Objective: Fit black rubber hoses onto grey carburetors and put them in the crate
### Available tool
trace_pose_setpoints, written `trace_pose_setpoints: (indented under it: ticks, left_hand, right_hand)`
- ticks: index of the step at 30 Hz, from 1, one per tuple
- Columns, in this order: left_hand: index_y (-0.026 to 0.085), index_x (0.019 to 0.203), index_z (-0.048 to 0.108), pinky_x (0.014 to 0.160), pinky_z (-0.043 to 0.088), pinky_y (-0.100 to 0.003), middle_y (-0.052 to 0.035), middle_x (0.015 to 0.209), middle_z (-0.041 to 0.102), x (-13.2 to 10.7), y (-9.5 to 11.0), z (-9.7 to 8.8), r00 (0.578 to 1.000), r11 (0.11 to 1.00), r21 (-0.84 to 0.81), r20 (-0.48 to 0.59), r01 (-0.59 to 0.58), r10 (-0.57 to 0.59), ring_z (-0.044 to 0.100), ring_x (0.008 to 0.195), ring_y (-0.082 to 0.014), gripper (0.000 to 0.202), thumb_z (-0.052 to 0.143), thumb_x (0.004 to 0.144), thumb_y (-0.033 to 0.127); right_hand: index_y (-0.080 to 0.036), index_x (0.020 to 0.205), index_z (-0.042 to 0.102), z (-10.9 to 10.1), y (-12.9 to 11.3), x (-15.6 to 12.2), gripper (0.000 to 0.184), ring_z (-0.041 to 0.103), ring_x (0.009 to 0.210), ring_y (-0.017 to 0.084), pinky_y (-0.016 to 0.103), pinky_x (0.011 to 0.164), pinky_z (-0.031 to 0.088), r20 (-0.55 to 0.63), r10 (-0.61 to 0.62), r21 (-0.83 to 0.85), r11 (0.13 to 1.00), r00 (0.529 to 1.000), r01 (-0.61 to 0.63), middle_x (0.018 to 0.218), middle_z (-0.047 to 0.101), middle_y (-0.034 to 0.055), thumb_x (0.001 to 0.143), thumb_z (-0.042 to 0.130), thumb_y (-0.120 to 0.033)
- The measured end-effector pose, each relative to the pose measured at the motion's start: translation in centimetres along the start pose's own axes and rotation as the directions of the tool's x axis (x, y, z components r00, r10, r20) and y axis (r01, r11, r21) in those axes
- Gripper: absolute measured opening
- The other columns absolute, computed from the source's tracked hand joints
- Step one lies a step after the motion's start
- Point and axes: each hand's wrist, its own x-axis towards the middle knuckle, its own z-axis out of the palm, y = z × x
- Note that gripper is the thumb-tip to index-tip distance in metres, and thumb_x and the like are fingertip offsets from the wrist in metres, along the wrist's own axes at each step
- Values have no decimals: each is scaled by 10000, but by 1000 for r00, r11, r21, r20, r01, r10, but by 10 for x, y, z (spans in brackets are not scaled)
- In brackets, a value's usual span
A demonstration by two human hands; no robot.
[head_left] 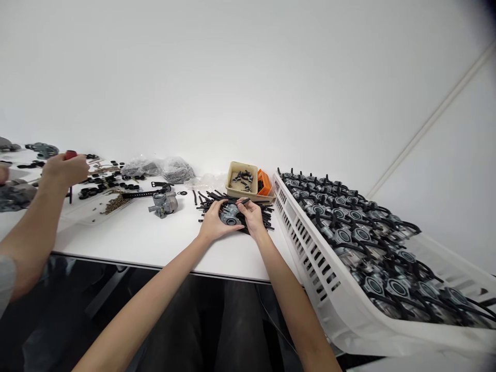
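Note:
Fingers curled round its side, my left hand holds a grey metal carburetor low over the table. My right hand pinches a short black hose at the carburetor's upper right side; whether the hose is fitted onto it I cannot tell. Under and around both hands lies a loose pile of black hoses. To the left, a second carburetor stands on the white table, apart from my hands.
On the right, a white crate holds rows of carburetors with hoses. Behind the pile are a beige tray and an orange basket. At left, a co-worker's hand grips a red-handled tool near a tray of brass parts. Plastic bags lie farther back.

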Motion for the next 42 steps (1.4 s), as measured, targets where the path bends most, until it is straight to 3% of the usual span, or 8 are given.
trace_pose_setpoints:
  ticks: [4, 9, 11, 16, 20, 29, 35, 42]
  left_hand:
    - [204, 1161, 501, 916, 457, -439, -97, 1092, 580, 0, 2, -1, 1000, 1000, -5, -4, 15, -15, 554, 1054, -285, 809, 785, 485, 545]
    - [194, 1143, 506, 916, 458, -441, -98, 1090, 586, 1, 3, -1, 1000, 998, -56, 8, 13, -12, 568, 1035, -277, 790, 793, 486, 527]
    - [188, 1138, 507, 915, 458, -439, -100, 1088, 589, 1, 2, -1, 1000, 998, -61, 15, 22, -21, 571, 1029, -274, 787, 791, 489, 530]
    - [186, 1153, 506, 915, 454, -437, -107, 1105, 586, 0, -1, 0, 999, 999, -31, 52, 18, -16, 567, 1034, -273, 803, 779, 491, 550]
    - [192, 1151, 511, 907, 457, -439, -105, 1095, 586, 0, -1, 0, 999, 1000, -8, 50, 11, -10, 565, 1037, -279, 807, 776, 484, 562]
    - [188, 1147, 506, 910, 460, -441, -103, 1093, 599, 0, 0, 0, 999, 998, -45, 26, 36, -35, 572, 1029, -276, 806, 788, 482, 545]
    - [183, 1146, 514, 903, 462, -447, -108, 1085, 602, 0, -1, 0, 999, 998, -53, 51, 22, -20, 577, 1017, -275, 799, 789, 486, 539]
    - [176, 1142, 517, 885, 477, -438, -110, 1080, 608, 0, -4, 2, 998, 996, -84, 51, 39, -35, 584, 1008, -273, 800, 800, 479, 522]
  right_hand:
    - [-201, 746, 641, 1, -4, -1, 246, 592, 754, 165, 294, 727, 471, -38, 14, -49, 999, 999, -16, 805, 638, 16, 620, 758, -378]
    - [-216, 868, 691, -3, -14, -1, 233, 566, 1056, 232, 365, 913, 430, 153, -63, -5, 998, 986, 64, 1088, 650, 67, 729, 679, -403]
    - [-220, 880, 703, -6, -16, 0, 223, 562, 1068, 235, 378, 941, 411, 186, -77, -30, 996, 980, 84, 1097, 647, 68, 760, 649, -400]
    - [-206, 692, 684, -12, -10, 3, 125, 596, 902, 207, 353, 886, 435, 75, -110, -205, 971, 991, 123, 874, 652, 46, 669, 727, -321]
    - [-193, 581, 581, -10, -9, 3, 218, 583, 800, 185, 340, 833, 455, -5, -97, -241, 966, 995, 93, 793, 624, 24, 594, 767, -306]
    - [-211, 713, 679, -8, -14, 2, 156, 597, 876, 196, 351, 862, 453, 85, -30, -45, 998, 996, 34, 922, 637, 41, 661, 724, -352]
    - [-218, 750, 699, -13, -12, 2, 187, 576, 959, 211, 345, 895, 429, 148, -63, -93, 993, 987, 78, 949, 641, 49, 718, 686, -402]
    - [-226, 785, 708, -11, -11, 2, 231, 571, 993, 219, 354, 934, 410, 144, -46, -98, 993, 989, 60, 953, 663, 40, 716, 682, -445]
